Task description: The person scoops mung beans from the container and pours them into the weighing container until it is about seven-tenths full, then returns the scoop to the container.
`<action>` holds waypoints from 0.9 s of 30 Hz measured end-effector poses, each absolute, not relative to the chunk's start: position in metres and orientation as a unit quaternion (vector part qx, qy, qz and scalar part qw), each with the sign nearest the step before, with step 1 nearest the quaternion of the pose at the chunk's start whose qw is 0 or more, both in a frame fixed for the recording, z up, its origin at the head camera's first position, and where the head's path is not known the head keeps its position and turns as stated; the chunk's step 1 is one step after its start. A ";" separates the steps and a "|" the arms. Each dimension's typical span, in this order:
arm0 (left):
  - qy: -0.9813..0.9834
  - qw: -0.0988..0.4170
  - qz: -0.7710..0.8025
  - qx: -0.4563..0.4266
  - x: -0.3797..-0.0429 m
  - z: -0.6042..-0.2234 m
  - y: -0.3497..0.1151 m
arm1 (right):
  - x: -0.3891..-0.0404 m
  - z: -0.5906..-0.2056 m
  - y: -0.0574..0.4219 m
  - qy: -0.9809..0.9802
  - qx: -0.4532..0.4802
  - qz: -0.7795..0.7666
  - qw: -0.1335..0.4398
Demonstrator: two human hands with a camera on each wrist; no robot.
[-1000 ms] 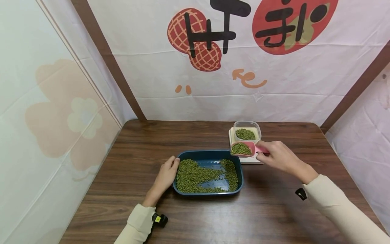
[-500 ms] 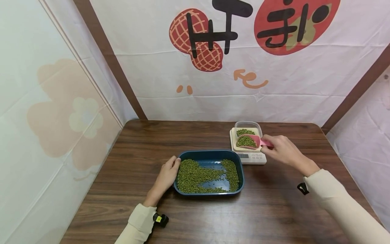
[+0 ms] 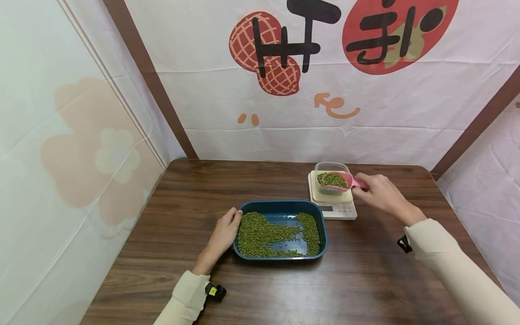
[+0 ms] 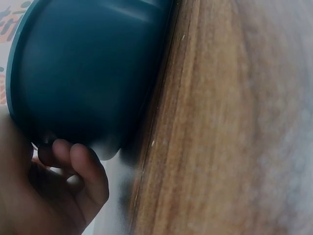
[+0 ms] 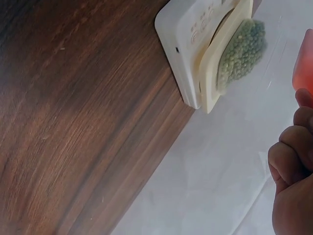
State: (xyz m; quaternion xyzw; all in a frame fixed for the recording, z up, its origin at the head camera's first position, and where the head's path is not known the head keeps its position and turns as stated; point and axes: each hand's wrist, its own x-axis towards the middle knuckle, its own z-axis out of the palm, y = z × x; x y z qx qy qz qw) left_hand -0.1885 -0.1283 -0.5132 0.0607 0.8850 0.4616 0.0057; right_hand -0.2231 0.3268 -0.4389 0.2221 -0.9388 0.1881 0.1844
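Observation:
My right hand (image 3: 379,194) grips the handle of a pink scoop (image 3: 348,179), which bears green beans (image 3: 335,179). The scoop is over a clear plastic container (image 3: 331,166) on a white kitchen scale (image 3: 343,212). In the right wrist view, more green beans (image 5: 242,51) lie in the container, and curled fingers (image 5: 288,152) are below the scoop (image 5: 304,63). My left hand (image 3: 223,232) holds the left end of a dark blue tray (image 3: 280,206) of green beans, thumb at the rim. The left wrist view shows curled fingers (image 4: 90,171) against the tray's outer wall (image 4: 88,73).
A brown wooden table (image 3: 276,293) bears everything. Behind it hangs a white printed cloth (image 3: 195,99), with another cloth panel (image 3: 81,180) along the left. The scale stands close behind the tray's right end.
My right hand has moved the loaded scoop away from me and slightly right, from the container's near side to over it. The left hand and tray stay put; the view shifts slightly.

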 end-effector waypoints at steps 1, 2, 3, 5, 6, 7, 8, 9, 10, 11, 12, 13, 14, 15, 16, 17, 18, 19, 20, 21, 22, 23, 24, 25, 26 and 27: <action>0.885 0.006 0.461 0.061 -0.189 -0.513 -0.128 | -0.224 -0.439 0.328 -0.939 0.221 0.188 0.185; 0.885 0.006 0.463 0.060 -0.189 -0.513 -0.128 | -0.225 -0.439 0.329 -0.939 0.219 0.188 0.185; 0.884 0.006 0.463 0.060 -0.188 -0.513 -0.128 | -0.226 -0.440 0.330 -0.940 0.218 0.188 0.186; 0.883 0.008 0.465 0.061 -0.188 -0.513 -0.128 | -0.228 -0.440 0.331 -0.941 0.214 0.186 0.187; 0.882 0.009 0.466 0.061 -0.188 -0.513 -0.128 | -0.228 -0.440 0.332 -0.941 0.212 0.185 0.187; 0.882 0.010 0.468 0.060 -0.188 -0.513 -0.128 | -0.229 -0.440 0.333 -0.942 0.209 0.184 0.187; 0.881 0.011 0.468 0.059 -0.188 -0.514 -0.128 | -0.230 -0.440 0.334 -0.943 0.205 0.182 0.187; 0.882 0.011 0.468 0.059 -0.188 -0.514 -0.128 | -0.231 -0.440 0.335 -0.944 0.202 0.181 0.186; 0.881 0.011 0.468 0.059 -0.188 -0.514 -0.128 | -0.231 -0.439 0.335 -0.946 0.197 0.179 0.185; 0.882 0.011 0.468 0.058 -0.188 -0.514 -0.128 | -0.232 -0.439 0.336 -0.947 0.193 0.178 0.183; 0.882 0.011 0.468 0.057 -0.188 -0.514 -0.128 | -0.232 -0.439 0.337 -0.949 0.189 0.175 0.182; 0.882 0.011 0.468 0.057 -0.188 -0.515 -0.128 | -0.233 -0.438 0.337 -0.951 0.186 0.172 0.180; 0.882 0.012 0.468 0.057 -0.188 -0.515 -0.128 | -0.233 -0.437 0.338 -0.952 0.183 0.170 0.177; 0.882 0.011 0.468 0.057 -0.188 -0.515 -0.128 | -0.233 -0.437 0.338 -0.953 0.180 0.168 0.176; 0.882 0.011 0.468 0.057 -0.188 -0.515 -0.128 | -0.233 -0.436 0.339 -0.954 0.177 0.166 0.174; 0.882 0.011 0.468 0.057 -0.188 -0.515 -0.128 | -0.234 -0.435 0.339 -0.955 0.174 0.164 0.173; 0.882 0.010 0.467 0.057 -0.188 -0.515 -0.128 | -0.234 -0.434 0.340 -0.956 0.172 0.162 0.173; 0.882 0.010 0.467 0.057 -0.189 -0.515 -0.128 | -0.234 -0.433 0.340 -0.957 0.171 0.161 0.173; 0.883 0.009 0.466 0.056 -0.189 -0.515 -0.128 | -0.235 -0.432 0.340 -0.957 0.170 0.159 0.173; 0.883 0.008 0.465 0.056 -0.189 -0.516 -0.128 | -0.235 -0.431 0.341 -0.957 0.170 0.157 0.173; 0.884 0.007 0.464 0.055 -0.189 -0.516 -0.128 | -0.235 -0.431 0.341 -0.958 0.170 0.155 0.172; 0.884 0.007 0.464 0.055 -0.189 -0.516 -0.128 | -0.235 -0.430 0.341 -0.958 0.171 0.153 0.171; 0.884 0.007 0.463 0.055 -0.189 -0.516 -0.128 | -0.236 -0.430 0.342 -0.959 0.172 0.151 0.170; 0.885 0.008 0.463 0.055 -0.189 -0.516 -0.128 | -0.236 -0.429 0.342 -0.959 0.172 0.150 0.167; 0.885 0.007 0.463 0.055 -0.190 -0.516 -0.128 | -0.236 -0.429 0.342 -0.960 0.171 0.149 0.164; 0.885 0.008 0.463 0.055 -0.190 -0.516 -0.128 | -0.236 -0.428 0.343 -0.961 0.170 0.148 0.161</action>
